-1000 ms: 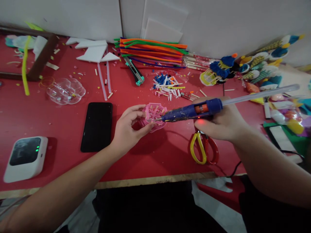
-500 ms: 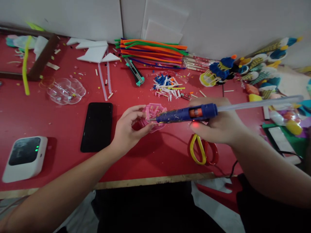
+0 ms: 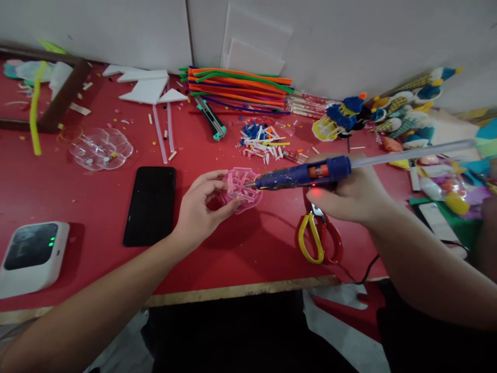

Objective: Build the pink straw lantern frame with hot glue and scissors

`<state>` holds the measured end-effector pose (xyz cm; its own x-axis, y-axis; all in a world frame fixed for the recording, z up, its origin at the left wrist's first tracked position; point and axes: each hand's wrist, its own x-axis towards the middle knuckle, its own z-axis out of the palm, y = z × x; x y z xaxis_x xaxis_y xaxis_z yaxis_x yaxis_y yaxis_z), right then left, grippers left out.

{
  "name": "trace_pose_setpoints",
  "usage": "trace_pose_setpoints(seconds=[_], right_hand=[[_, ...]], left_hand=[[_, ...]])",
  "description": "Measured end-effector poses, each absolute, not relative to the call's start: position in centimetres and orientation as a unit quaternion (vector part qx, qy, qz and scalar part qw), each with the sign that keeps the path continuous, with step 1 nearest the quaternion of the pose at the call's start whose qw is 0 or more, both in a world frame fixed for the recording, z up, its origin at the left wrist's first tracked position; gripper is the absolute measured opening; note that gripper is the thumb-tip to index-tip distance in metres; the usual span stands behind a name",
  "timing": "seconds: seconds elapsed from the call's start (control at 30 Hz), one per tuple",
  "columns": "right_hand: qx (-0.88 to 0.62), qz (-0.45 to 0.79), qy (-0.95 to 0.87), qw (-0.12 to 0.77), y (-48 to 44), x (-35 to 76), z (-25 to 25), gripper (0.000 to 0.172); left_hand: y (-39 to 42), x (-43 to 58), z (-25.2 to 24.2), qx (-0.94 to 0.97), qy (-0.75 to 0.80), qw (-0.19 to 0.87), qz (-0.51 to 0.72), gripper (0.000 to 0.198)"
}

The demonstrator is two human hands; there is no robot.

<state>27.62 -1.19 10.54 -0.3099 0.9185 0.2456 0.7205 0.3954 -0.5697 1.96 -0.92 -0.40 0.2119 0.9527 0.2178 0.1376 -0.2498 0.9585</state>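
My left hand (image 3: 202, 204) is closed around a small pink piece made of short pink sticks (image 3: 238, 187), held just above the red table (image 3: 240, 243). My right hand (image 3: 351, 194) grips a blue glue gun (image 3: 306, 175) with a clear glue stick poking out of its back to the right. The gun's nozzle touches the right side of the pink piece. A red light glows on the gun by my fingers.
Yellow and red scissors (image 3: 320, 237) lie under my right hand. A black phone (image 3: 150, 204) and a white device (image 3: 31, 256) lie to the left. Cut straw bits (image 3: 262, 142), coloured pipe cleaners (image 3: 240, 88), a utility knife (image 3: 212, 120), a clear tray (image 3: 99, 149) and craft toys (image 3: 404, 116) sit behind.
The glue gun drew back slightly to the right and its rear end lifted. My left hand keeps holding the pink piece in place. The view shifted a little.
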Motion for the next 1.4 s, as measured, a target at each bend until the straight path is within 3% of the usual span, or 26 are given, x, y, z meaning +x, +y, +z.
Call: trace_pose_setpoints(seconds=[0.17,0.37,0.47,0.6,0.83,1.07,1.27,1.4], right_hand=[[-0.469,0.194,-0.813,0.286,-0.9,26.6,10.6,0.014],[-0.484,0.249,-0.780,0.310,-1.9,30.0,10.7,0.003],[-0.564,0.180,-0.730,0.341,-3.2,33.7,10.3,0.011],[-0.643,0.140,-0.712,0.246,-4.7,39.4,7.7,0.037],[-0.688,0.079,-0.699,0.177,-6.6,44.9,2.4,0.039],[-0.696,-0.021,-0.687,0.207,-6.0,40.0,4.3,0.037],[-0.501,0.143,-0.838,0.163,-0.7,30.6,4.5,0.030],[-0.445,0.197,-0.861,0.148,2.9,28.6,2.9,0.038]], left_hand=[[-0.9,1.9,-0.5,0.641,0.429,0.445,0.455,0.023],[-0.9,1.8,-0.4,0.642,0.435,0.440,0.453,0.023],[-0.9,1.8,-0.4,0.641,0.434,0.440,0.455,0.024],[-0.8,1.8,-0.1,0.647,0.447,0.427,0.445,0.025],[-0.7,1.6,0.2,0.637,0.438,0.449,0.448,0.025],[-0.1,1.1,0.1,0.651,0.417,0.467,0.429,0.026],[0.1,1.1,-0.1,0.639,0.400,0.491,0.437,0.029],[0.0,1.1,0.2,0.652,0.396,0.484,0.428,0.027]])
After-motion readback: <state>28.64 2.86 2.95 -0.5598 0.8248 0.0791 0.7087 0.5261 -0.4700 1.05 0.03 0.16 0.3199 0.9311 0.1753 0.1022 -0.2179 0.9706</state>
